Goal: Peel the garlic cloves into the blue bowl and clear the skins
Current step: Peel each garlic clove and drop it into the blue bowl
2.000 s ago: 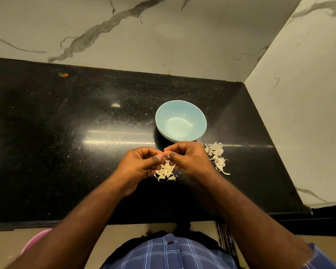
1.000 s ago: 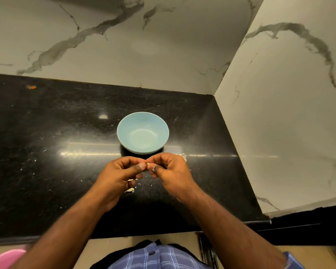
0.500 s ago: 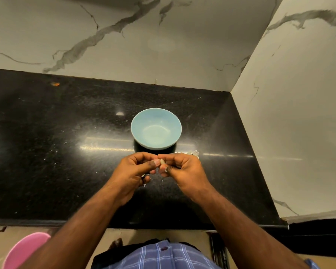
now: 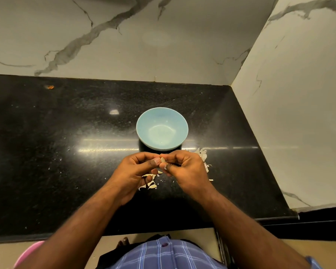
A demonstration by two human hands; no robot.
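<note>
Both hands, left (image 4: 136,167) and right (image 4: 184,167), pinching one clove (image 4: 162,159) at bowl's (image 4: 162,111) 6 o'clock. Likely tiny, firm, slippery; best gripped at tips.

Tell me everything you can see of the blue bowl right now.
The blue bowl is round, pale blue and glossy, looking like ceramic or plastic, with a smooth rim and a flat inner base. It stands upright on the black countertop, just beyond the two hands and apart from them. Nothing shows inside it: no clove yet. Garlic skins lie on the counter near its right front side; whether any touch it cannot be told.
</note>
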